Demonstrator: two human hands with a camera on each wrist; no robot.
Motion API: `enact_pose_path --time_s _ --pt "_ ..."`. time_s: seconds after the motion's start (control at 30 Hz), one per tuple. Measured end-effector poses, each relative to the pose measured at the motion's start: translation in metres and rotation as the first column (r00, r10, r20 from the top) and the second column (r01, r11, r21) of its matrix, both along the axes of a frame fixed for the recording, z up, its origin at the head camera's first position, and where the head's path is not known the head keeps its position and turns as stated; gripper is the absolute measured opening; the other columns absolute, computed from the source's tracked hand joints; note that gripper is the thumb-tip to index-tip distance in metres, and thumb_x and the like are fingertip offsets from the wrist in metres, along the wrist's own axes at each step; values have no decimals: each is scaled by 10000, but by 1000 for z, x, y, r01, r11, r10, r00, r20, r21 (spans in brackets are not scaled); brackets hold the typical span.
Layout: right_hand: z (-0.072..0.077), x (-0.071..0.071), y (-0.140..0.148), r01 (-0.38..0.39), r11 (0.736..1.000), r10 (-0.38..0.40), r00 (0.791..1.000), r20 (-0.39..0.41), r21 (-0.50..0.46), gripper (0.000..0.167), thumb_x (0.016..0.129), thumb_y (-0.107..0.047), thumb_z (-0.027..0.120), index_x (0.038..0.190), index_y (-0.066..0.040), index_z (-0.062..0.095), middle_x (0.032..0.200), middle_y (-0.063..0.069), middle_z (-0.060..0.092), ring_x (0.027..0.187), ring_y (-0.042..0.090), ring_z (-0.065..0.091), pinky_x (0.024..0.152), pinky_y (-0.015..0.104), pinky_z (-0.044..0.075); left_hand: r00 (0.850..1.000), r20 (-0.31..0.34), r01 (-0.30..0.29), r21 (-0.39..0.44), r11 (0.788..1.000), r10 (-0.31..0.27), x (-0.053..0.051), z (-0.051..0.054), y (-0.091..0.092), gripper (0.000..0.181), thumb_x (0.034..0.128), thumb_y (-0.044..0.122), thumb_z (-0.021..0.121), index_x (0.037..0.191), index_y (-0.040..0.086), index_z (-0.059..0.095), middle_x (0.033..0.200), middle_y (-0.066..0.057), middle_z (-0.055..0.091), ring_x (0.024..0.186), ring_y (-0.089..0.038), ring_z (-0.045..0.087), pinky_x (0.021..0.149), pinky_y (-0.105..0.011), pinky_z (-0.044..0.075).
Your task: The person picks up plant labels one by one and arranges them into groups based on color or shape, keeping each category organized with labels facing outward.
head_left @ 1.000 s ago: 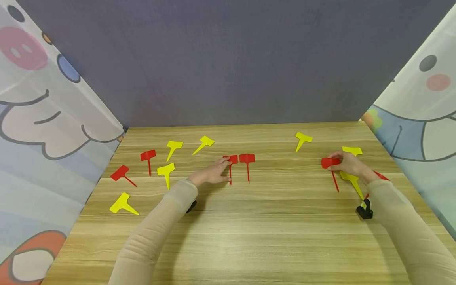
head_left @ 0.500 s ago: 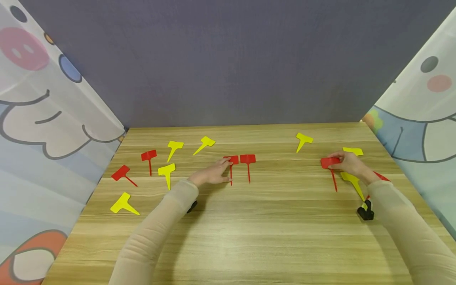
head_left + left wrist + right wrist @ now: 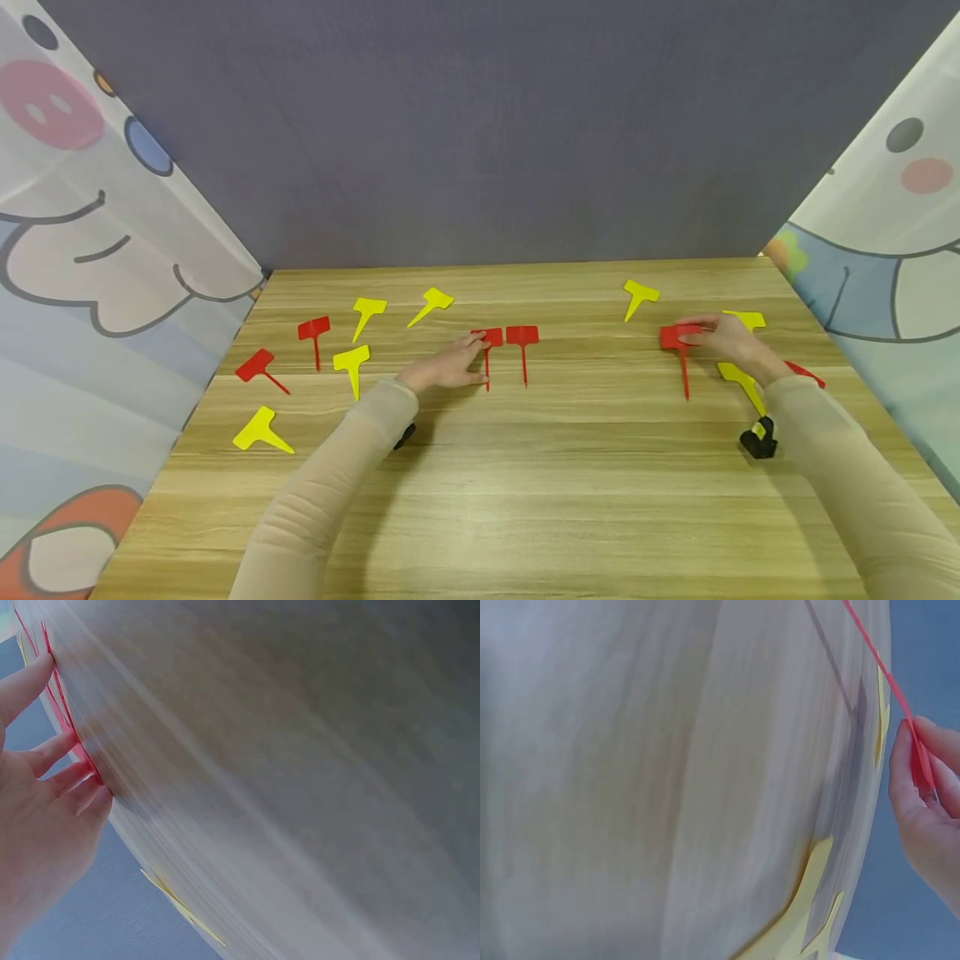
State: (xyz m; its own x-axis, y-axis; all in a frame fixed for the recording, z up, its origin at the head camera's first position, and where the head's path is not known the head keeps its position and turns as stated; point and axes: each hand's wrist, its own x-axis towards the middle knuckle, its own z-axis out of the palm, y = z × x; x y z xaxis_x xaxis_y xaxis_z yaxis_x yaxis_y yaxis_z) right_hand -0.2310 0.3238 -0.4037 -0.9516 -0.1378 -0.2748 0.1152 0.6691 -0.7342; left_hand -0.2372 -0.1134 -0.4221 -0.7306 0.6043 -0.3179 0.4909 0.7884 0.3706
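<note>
Red and yellow T-shaped plant labels lie on the wooden table. In the head view, the left hand rests with extended fingers on a red plant label; its thumb is by the stem. Just right of it lies a second red label. Toward the right side, the right hand pinches another red label by its head, stem pointing toward the person. The right wrist view shows this label raised off the wood, its shadow beneath.
Several yellow labels and two red ones lie at the left. A yellow label lies at the back right. More yellow labels and a partly covered red one are near the right forearm. A grey panel stands behind the table.
The right hand has shifted the red label slightly left, and its stem has swung to nearly straight toward the person. The left hand stays where it was.
</note>
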Motion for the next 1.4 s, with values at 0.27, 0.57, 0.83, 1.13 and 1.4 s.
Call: enact_pose_path --time_s 0.27,0.57,0.83,1.13,1.4 --pt "3 -2 -18 -6 1000 6 1000 -23 -2 560 844 -363 577 1249 8 469 1248 234 464 914 37 493 845 353 419 1000 11 -17 23 1000 17 1 1 0 659 872 306 548 1383 27 240 1471 -121 80 1336 -295 68 1074 -415 124" --pt "1 -12 -43 -9 999 8 1000 -28 -37 541 835 -336 598 1237 7 486 1236 219 484 1027 195 475 837 297 399 1000 23 -12 17 1000 11 0 2 0 658 880 312 533 1387 27 227 1474 -119 58 1337 -303 53 1073 -431 115" --pt "-2 -23 -69 3 998 -4 1000 -11 -68 481 823 -245 625 1209 20 512 1203 231 501 953 172 468 698 170 416 999 29 -24 11 1000 23 1 2 0 659 881 311 534 1392 38 220 1474 -113 65 1338 -298 49 1071 -434 122" --pt "-5 -28 -94 -23 989 21 1000 -13 -144 435 811 -152 638 1173 61 525 1134 243 546 762 28 514 679 195 457 999 34 -29 -10 1000 29 0 2 1 665 884 325 524 1400 50 206 1477 -103 47 1339 -291 45 1071 -431 123" --pt "-10 -35 -113 -23 983 25 1000 6 -183 415 800 -134 646 1162 40 542 1086 203 585 748 37 539 688 229 476 999 34 -29 1 1000 29 1 3 1 660 881 317 531 1395 44 218 1477 -105 50 1339 -293 49 1072 -434 119"
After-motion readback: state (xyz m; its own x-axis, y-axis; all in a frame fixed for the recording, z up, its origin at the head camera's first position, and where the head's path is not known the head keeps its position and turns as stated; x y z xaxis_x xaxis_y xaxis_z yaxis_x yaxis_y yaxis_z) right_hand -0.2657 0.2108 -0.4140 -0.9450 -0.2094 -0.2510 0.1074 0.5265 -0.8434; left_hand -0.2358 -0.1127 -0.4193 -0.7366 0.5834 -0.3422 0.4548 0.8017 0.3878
